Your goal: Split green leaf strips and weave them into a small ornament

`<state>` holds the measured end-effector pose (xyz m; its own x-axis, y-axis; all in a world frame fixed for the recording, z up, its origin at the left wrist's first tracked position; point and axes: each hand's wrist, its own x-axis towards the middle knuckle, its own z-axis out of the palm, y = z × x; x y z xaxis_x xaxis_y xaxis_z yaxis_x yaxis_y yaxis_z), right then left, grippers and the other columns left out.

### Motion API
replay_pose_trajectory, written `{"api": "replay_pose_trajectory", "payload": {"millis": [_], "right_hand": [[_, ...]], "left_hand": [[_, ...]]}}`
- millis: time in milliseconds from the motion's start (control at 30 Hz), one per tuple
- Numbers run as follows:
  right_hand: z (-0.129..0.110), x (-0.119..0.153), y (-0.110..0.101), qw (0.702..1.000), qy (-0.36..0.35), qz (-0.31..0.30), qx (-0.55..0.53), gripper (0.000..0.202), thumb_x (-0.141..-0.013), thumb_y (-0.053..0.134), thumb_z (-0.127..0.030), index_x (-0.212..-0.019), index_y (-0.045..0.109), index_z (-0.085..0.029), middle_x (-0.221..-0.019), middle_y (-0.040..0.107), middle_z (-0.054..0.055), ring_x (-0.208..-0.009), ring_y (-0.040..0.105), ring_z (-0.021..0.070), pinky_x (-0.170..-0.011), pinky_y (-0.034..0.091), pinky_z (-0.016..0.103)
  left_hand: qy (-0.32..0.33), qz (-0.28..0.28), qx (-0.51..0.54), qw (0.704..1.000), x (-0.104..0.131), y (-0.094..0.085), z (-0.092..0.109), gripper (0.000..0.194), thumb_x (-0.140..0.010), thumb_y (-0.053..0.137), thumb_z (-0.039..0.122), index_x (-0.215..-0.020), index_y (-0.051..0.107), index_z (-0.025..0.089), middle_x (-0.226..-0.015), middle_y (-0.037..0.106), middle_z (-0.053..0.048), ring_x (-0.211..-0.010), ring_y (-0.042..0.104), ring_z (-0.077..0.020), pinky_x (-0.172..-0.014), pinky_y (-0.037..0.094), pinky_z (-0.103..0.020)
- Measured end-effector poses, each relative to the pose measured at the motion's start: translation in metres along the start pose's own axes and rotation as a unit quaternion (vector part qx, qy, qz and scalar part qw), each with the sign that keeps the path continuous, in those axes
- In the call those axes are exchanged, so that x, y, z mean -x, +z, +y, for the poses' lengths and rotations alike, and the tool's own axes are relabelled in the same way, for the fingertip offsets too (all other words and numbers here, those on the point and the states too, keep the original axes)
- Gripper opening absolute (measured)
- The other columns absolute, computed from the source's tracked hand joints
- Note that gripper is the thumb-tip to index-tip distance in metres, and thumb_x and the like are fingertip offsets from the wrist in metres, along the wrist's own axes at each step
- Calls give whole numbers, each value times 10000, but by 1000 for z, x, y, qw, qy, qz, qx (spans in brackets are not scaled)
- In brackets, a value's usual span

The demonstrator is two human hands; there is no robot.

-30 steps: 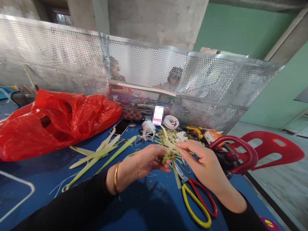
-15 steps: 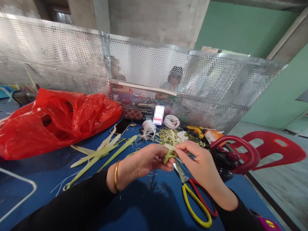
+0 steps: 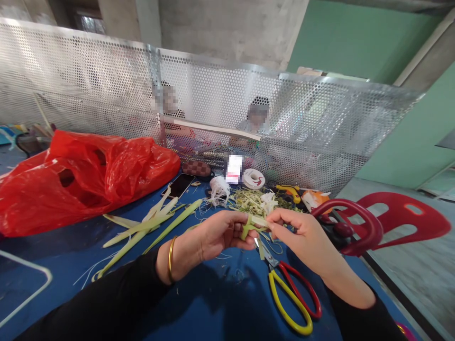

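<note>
My left hand [image 3: 225, 231] is closed, pinching a small folded piece of pale green leaf [image 3: 246, 229] between thumb and fingers. From that piece a pale leaf strip [image 3: 259, 221] runs to the right, and my right hand [image 3: 293, 232] pinches its far end. Below the hands lie scissors [image 3: 289, 303] with one yellow and one red handle; a short leaf strip hangs over their blades. Several long green leaves [image 3: 142, 229] lie on the blue table [image 3: 199, 312] left of my hands. Behind the hands is a heap of leaf scraps [image 3: 252, 201].
A red plastic bag [image 3: 117, 166] fills the back left. Along the perforated metal screen [image 3: 220, 90] stand a lit phone [image 3: 233, 169], a tape roll [image 3: 254, 178] and white thread [image 3: 218, 189]. A red-handled kettle-like object [image 3: 346, 229] stands at the right, near a red chair [image 3: 419, 220]. Two people sit beyond the screen.
My right hand has moved right, away from my left, drawing the leaf strip out sideways. The left hand stays about where it was.
</note>
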<state>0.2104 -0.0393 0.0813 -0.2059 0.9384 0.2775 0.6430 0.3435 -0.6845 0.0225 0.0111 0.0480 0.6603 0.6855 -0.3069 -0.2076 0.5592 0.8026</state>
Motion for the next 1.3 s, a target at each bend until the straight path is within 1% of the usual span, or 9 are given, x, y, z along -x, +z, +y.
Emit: {"api": "replay_pose_trajectory", "payload": {"millis": [167, 367, 567, 767, 933, 1067, 1167, 1300], "right_hand": [[1, 2, 1, 999, 24, 6, 33, 140, -792, 474, -198, -667, 538, -199, -615, 473, -37, -608, 434, 127, -574, 347, 238], [-2, 1, 5, 997, 8, 20, 73, 128, -775, 475, -219, -662, 531, -202, -627, 498, -22, -648, 478, 148, -609, 373, 251], [-1, 3, 7, 995, 12, 32, 91, 124, -776, 485, -211, -660, 531, -206, -639, 528, -9, -663, 498, 161, -623, 402, 259], [0, 3, 8, 994, -18, 42, 96, 133, -799, 505, -194, -683, 570, -208, -642, 569, -7, -669, 534, 170, -636, 428, 271], [1, 2, 9, 994, -50, 58, 82, 146, -821, 532, -179, -734, 644, -213, -711, 630, 7, -696, 578, 177, -659, 449, 285], [0, 2, 13, 993, -58, 64, 81, 142, -823, 555, -182, -730, 659, -210, -721, 641, 12, -701, 595, 178, -663, 451, 284], [-1, 1, 17, 993, -46, 71, 79, 125, -818, 562, -191, -717, 634, -207, -701, 643, 6, -676, 599, 173, -652, 450, 279], [-2, -1, 24, 994, 3, 94, 51, 53, -808, 581, -217, -759, 599, -211, -691, 666, -6, -648, 625, 166, -614, 461, 257]], "left_hand": [[-9, 5, 1, 1000, 0, 2, 0, 242, -854, 485, 241, -789, 637, 65, -662, 643, -62, -574, 625, -128, -666, 537, -263], [-9, 45, -32, 998, 2, 6, 1, 242, -834, 503, 245, -791, 656, 64, -686, 665, -68, -585, 636, -129, -661, 532, -252], [-1, 46, -34, 998, 2, 5, 0, 229, -813, 532, 257, -794, 663, 70, -698, 673, -66, -586, 632, -129, -660, 537, -259], [2, 44, -40, 998, 3, 7, 1, 223, -801, 536, 236, -775, 673, 62, -692, 671, -72, -583, 626, -124, -649, 537, -253], [1, 52, -44, 998, 3, 7, 1, 223, -805, 541, 244, -791, 681, 71, -712, 684, -78, -593, 632, -126, -661, 539, -256], [10, 51, -38, 998, 2, 6, -1, 251, -823, 529, 271, -772, 680, 77, -716, 684, -87, -617, 640, -137, -663, 544, -259], [23, 39, -46, 998, 2, 7, -2, 256, -807, 545, 284, -774, 694, 79, -729, 680, -88, -644, 644, -145, -670, 549, -257], [43, 26, -68, 996, 3, 9, -4, 209, -772, 578, 251, -770, 698, 79, -750, 672, -83, -638, 632, -133, -653, 545, -243]]}}
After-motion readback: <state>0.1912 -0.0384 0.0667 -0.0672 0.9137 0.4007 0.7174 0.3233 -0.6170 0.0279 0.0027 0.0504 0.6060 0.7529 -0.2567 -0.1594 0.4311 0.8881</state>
